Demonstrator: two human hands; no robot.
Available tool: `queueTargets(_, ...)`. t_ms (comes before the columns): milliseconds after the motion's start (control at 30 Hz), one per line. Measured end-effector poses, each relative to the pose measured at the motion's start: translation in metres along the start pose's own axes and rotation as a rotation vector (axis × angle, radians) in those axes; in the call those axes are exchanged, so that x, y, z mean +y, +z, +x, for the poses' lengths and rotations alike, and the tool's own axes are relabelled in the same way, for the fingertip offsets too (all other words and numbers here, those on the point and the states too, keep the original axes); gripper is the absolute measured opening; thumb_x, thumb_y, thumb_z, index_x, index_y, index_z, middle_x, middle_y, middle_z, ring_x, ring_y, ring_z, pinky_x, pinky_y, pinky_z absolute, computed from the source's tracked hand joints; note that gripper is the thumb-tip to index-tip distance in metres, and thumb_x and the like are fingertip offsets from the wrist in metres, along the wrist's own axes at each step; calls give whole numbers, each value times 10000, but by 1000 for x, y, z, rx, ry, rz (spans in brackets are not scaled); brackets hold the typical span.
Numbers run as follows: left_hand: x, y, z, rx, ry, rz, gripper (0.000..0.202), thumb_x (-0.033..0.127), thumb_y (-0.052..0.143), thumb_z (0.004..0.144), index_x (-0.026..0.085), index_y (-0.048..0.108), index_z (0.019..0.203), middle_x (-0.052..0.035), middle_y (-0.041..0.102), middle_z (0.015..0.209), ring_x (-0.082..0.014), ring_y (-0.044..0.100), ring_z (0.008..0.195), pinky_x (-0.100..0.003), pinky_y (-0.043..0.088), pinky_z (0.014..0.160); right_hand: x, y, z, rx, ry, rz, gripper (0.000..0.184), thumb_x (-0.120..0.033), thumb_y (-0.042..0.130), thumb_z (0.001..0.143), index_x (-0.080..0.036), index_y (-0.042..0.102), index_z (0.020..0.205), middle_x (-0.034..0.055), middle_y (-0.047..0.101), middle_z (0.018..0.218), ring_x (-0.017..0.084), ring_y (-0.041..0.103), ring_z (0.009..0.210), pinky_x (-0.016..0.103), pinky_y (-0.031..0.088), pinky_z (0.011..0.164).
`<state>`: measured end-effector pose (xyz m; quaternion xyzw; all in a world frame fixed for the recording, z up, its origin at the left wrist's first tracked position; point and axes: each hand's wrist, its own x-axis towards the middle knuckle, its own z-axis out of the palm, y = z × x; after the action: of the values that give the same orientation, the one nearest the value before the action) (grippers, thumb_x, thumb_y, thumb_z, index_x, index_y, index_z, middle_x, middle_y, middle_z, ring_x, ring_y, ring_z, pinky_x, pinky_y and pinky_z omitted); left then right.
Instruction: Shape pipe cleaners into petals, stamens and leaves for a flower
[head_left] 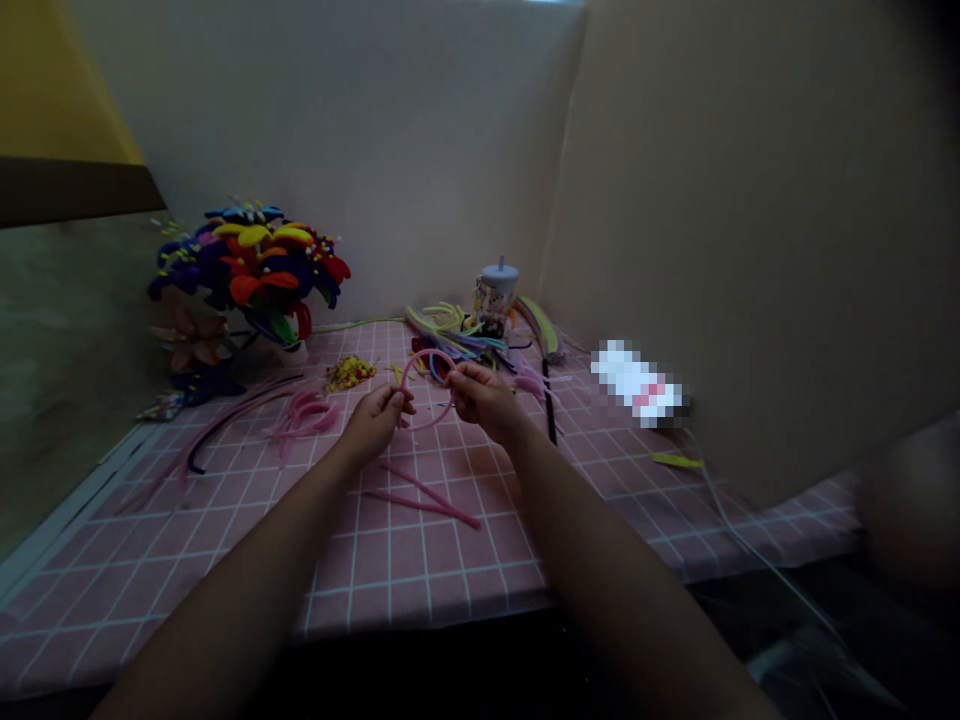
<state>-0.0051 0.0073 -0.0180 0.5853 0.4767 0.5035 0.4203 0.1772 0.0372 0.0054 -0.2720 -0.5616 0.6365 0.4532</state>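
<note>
Both my hands pinch a pink pipe cleaner, bent into a loop and raised a little above the table. My left hand is closed on the loop's left side, and my right hand is closed on its right side. Below them, two straight pink pipe cleaners lie crossed at an angle on the cloth. Left of my left hand is a bunch of bent pink pipe-cleaner pieces. Behind my right hand lie paler pink ones, partly hidden.
A bouquet of colourful pipe-cleaner flowers stands back left. Red and yellow small pieces form a pile. Behind are a lidded cup and pastel pipe cleaners. At right lie a blurred-out phone-like object, a yellow strip and a cable.
</note>
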Motion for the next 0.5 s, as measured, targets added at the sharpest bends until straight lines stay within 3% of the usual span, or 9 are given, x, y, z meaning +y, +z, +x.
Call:
queueTargets(100,4,8,-4,-133,-170,-133,223,377,517,760,160,464,770,-53,623,804,-131,603,613,-239,465,510,2,1,1,-9,32,-14,273,-432,586,715,-181,478,715,-83,429,433,23,249,316,153,155,330)
queueTargets(200,8,10,-8,-261,-312,-173,229,390,501,762,179,429,816,-38,632,688,-129,570,458,-224,418,416,3,1,1,4,30,-51,273,-433,572,729,-178,475,715,-86,427,423,21,251,308,148,160,320)
queueTargets(367,10,14,-11,-224,-342,-136,130,318,455,796,190,439,811,58,483,471,-54,378,302,-139,240,335,4,2,1,-4,41,-93,282,-434,574,729,-172,476,703,-89,427,416,20,277,298,147,183,310)
queueTargets(500,9,19,-13,-187,-352,-214,90,283,465,797,200,431,791,101,334,439,-38,272,292,-140,205,328,8,5,2,-23,58,-46,289,-437,597,721,-164,503,735,-64,523,484,31,373,308,155,249,316)
